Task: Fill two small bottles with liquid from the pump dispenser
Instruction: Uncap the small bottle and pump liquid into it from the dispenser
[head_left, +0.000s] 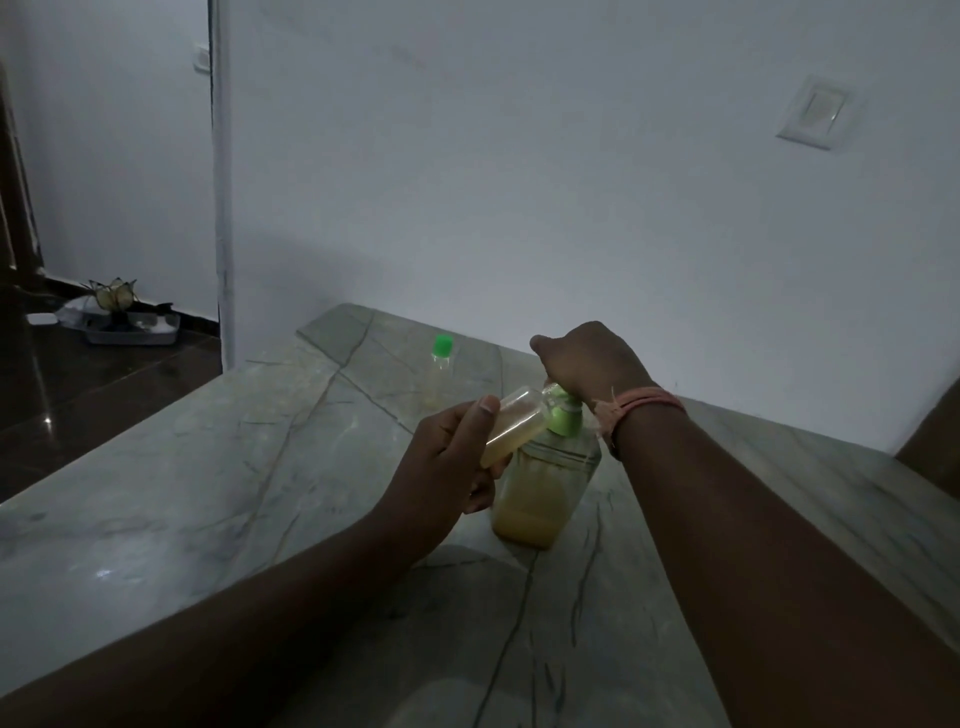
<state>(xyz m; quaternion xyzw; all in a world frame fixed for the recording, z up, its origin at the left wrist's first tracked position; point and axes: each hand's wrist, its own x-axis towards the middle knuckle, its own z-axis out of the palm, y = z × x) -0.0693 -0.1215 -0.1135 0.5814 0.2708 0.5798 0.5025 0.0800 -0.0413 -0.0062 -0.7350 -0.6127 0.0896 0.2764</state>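
A clear pump dispenser (545, 483) with yellowish liquid and a green pump head stands on the marble table (218, 467). My right hand (592, 364) rests on top of the pump head, fingers curled over it. My left hand (447, 467) grips a small clear bottle (514, 421), tilted with its mouth against the green nozzle; yellow liquid lies inside it. A second small bottle (440, 374) with a green cap stands upright farther back on the table, apart from both hands.
A white wall runs close behind the table, with a switch plate (815, 111) at upper right. Left of the table, dark floor holds a tray (130, 332) with small items. The table's left edge falls off to the floor.
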